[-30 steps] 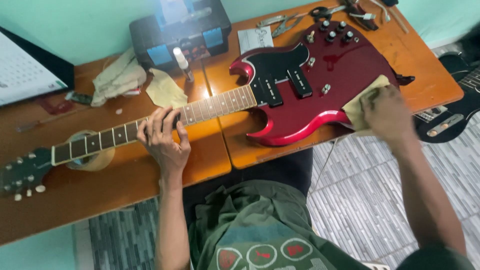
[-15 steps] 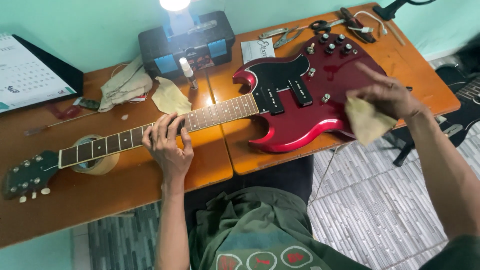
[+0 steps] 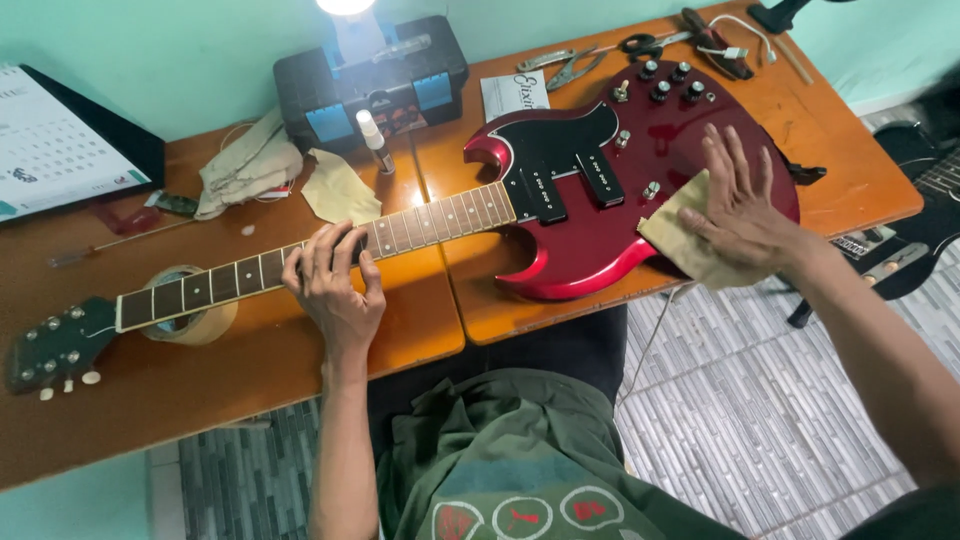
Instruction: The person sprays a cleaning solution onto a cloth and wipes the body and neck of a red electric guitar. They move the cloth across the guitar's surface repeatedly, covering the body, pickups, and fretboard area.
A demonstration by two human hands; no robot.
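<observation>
A dark red electric guitar with a black pickguard lies flat across two orange-brown tables. Its neck runs left to a dark headstock. My left hand rests over the neck near its middle, fingers curled across the fretboard. My right hand lies flat with spread fingers on a beige cloth, pressing it onto the lower right part of the guitar body.
A black and blue toolbox stands at the back with a small spray bottle and rags beside it. A tape roll sits under the neck. Pliers and scissors lie at the back right. Another guitar lies off the right edge.
My right hand had lifted the cloth off the lower edge of the guitar; now it presses the cloth flat on the body. My left hand stays on the neck.
</observation>
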